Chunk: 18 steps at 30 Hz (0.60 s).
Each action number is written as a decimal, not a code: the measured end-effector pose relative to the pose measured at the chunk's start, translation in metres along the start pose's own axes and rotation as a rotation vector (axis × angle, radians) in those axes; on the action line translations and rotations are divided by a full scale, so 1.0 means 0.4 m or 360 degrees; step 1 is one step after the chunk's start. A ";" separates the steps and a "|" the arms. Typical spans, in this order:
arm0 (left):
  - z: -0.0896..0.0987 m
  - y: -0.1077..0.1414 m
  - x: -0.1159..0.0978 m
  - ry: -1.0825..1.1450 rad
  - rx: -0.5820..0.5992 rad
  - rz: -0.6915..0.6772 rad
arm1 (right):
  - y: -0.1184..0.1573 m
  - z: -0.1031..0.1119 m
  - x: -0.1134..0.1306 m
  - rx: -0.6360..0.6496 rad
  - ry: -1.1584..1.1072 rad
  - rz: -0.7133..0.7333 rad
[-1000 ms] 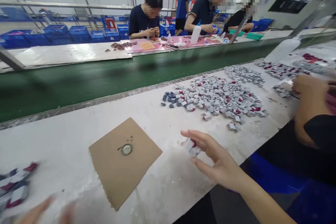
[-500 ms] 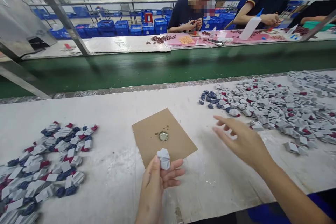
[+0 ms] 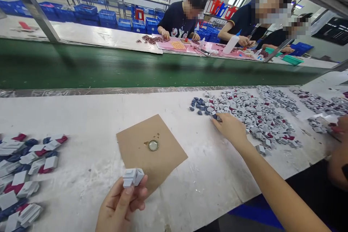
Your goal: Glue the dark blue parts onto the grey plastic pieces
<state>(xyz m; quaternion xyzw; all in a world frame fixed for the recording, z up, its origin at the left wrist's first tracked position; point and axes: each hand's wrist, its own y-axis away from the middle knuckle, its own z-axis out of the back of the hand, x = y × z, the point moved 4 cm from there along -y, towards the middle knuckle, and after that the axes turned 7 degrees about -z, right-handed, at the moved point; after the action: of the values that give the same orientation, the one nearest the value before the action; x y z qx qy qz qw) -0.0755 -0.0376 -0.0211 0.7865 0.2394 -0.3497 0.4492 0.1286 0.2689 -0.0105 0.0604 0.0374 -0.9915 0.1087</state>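
My left hand (image 3: 123,201) pinches a small light grey moulded piece (image 3: 133,177) between thumb and fingers, over the near-left edge of a brown cardboard sheet (image 3: 168,156). On that sheet lies an upturned bottle cap (image 3: 153,145) with pale contents, and wet-looking drops sit beside it. My right hand (image 3: 231,127) reaches to the left edge of a heap of grey pieces (image 3: 255,112). Its thumb and fingertips come together by a dark blue piece there; what lies between them is hidden. Several dark blue pieces (image 3: 199,106) lie just beyond the fingertips.
A pile of joined grey, dark blue and red pieces (image 3: 29,163) covers the table's left side. Past a green belt (image 3: 108,69), co-workers sit at another bench with a white squeeze bottle (image 3: 231,44). Another person's arm (image 3: 338,156) shows at the right edge.
My right hand has moved from open above the table to the heap's edge, fingers drawn together. My left hand still holds its grey piece, now turned. The view has swung right.
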 end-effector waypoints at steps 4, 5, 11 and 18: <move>0.005 -0.008 -0.004 0.0126 -0.0016 -0.0024 | -0.034 0.000 0.018 0.0098 0.0148 0.0015; 0.004 -0.009 -0.003 0.0155 -0.0010 -0.0033 | -0.037 0.003 0.023 0.0130 0.0174 0.0026; 0.008 -0.015 0.010 0.0192 0.0090 -0.0038 | -0.010 0.017 0.046 0.0330 0.0203 0.0133; 0.014 -0.016 0.012 0.0227 0.0125 0.0018 | 0.022 -0.007 0.013 0.0312 0.0141 0.0016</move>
<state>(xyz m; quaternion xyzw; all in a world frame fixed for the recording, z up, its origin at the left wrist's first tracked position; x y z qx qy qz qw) -0.0787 -0.0393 -0.0302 0.8277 0.2525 -0.2996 0.4018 0.1260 0.2597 -0.0143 0.1148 -0.0554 -0.9862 0.1055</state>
